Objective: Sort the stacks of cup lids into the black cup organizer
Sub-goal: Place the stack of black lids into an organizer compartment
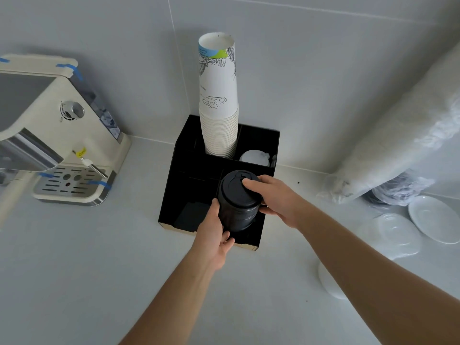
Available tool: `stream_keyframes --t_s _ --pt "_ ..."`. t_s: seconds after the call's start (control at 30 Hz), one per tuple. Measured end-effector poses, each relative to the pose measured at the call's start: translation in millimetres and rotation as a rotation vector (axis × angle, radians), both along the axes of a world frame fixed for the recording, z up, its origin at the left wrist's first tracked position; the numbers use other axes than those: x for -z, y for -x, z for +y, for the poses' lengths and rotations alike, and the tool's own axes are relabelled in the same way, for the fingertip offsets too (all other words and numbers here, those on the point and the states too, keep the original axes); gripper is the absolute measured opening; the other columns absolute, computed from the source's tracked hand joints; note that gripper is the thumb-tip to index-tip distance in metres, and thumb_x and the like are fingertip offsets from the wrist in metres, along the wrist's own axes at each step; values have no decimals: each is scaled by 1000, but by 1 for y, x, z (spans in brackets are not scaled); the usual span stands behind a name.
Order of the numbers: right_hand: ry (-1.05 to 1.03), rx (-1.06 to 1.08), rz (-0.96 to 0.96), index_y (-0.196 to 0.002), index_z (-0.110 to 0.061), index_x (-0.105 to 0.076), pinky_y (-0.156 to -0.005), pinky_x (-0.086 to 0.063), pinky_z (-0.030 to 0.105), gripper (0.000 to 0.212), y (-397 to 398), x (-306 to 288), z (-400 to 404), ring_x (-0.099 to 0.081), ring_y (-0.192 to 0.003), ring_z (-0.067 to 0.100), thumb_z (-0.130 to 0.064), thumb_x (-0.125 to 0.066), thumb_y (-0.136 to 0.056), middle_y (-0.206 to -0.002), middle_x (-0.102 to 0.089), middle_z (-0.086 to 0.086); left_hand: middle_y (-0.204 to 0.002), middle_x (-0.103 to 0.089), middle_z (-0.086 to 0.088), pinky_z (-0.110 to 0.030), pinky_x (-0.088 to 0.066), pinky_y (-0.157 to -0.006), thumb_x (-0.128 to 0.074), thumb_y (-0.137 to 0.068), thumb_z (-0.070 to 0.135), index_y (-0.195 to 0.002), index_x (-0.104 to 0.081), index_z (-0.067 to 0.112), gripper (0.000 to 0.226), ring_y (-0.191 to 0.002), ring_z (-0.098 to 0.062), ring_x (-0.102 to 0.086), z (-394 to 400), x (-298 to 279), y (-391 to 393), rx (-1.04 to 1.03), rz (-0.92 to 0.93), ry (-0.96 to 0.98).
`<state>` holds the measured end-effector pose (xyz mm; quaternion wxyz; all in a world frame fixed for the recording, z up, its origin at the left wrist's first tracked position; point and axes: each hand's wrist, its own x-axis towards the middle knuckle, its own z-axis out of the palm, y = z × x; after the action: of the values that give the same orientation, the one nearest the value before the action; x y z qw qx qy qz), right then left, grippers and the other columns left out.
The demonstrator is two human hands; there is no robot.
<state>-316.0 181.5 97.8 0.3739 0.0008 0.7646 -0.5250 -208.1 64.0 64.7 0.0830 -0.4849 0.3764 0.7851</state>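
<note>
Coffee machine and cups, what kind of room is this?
Probably a cafe counter or office coffee corner: an espresso machine, a tall stack of paper cups in a black organizer, and white saucers.

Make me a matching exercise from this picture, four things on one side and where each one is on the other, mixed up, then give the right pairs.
Things:
1. stack of black lids
2. stack of paper cups
3. white lids
4. saucers

Places:
A. back right compartment of the organizer
B. on the counter, far right
C. held between the left hand and right hand
D. standing tall in a back compartment

Pairs: 1-C, 2-D, 3-A, 4-B
</note>
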Motion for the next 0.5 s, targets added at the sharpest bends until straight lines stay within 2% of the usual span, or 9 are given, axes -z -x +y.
stream_keyframes --t_s 0.07,0.13,0.2,0.3,0.4,0.5 --pt "-16 -6 35 -113 -26 -66 -95 -53 39 35 -3 -1 0 -64 -113 24 -50 -66 -87 -116 -71 0 -140 -49 -1 -44 -38 -110 -49 -91 60 -142 -45 22 64 -134 -25 -44 -2 -8 -3 36 55 73" --pt "-8 0 72 -112 -27 -67 -98 -53 42 32 -4 -1 0 -66 -110 23 -48 -66 -88 -113 -72 -1 -118 -56 15 -40 -39 -106 -44 -93 61 -123 -55 37 40 -118 -15 -51 -4 -15 -2 91 123 192" --pt "22 10 108 -111 -27 -68 -98 -55 43 29 -5 1 0 -69 -103 18 -45 -67 -89 -107 -72 -4 -106 -58 25 -37 -42 -101 -47 -92 59 -111 -59 40 29 -101 -4 -54 -6 -22 -1 157 173 325" --pt "47 7 131 -110 -28 -69 -97 -56 41 28 -6 4 0 -69 -100 13 -45 -68 -88 -105 -73 -5 -109 -68 16 -34 -49 -97 -60 -89 47 -118 -63 31 33 -100 -2 -61 -6 -23 1 223 219 446" --pt "56 14 133 -111 -29 -70 -97 -56 41 31 -7 7 0 -70 -101 14 -47 -68 -86 -106 -74 -5 -107 -70 12 -33 -51 -96 -66 -88 38 -115 -64 27 29 -103 -6 -64 -6 -23 2 214 231 472" --pt "63 17 140 -114 -29 -69 -98 -55 42 34 -10 10 1 -70 -102 15 -48 -67 -86 -107 -74 -5 -109 -71 9 -34 -51 -98 -68 -86 38 -122 -63 22 40 -105 -8 -65 -7 -22 2 212 232 470"
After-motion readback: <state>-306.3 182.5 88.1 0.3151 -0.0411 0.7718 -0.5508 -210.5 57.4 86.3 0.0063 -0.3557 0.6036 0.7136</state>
